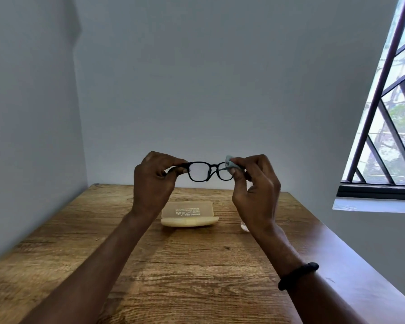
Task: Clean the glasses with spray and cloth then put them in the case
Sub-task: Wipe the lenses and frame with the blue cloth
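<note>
Pale grey walls meet in a corner behind a wooden bench (197,265), and a barred window (388,113) stands at the right. Above the bench, the left hand (153,183) pinches the glasses (210,169) at their left end, with thumb and fingers curled round the corner of the frame. The right hand (255,190) pinches a small light-blue cloth (229,160) between thumb and fingertips. The cloth is pressed against the upper outer part of the right lens. The glasses are black-rimmed and held level in the air between both hands, well clear of the bench top. A black band (298,275) circles the right wrist. Below the hands, a cream-coloured case (189,222) lies open on the bench. Its lid is tipped back and shows printed lettering too small to read. Just right of the case, mostly hidden behind the right wrist, sits the bottom of a clear container (244,226); what it is cannot be told.
</note>
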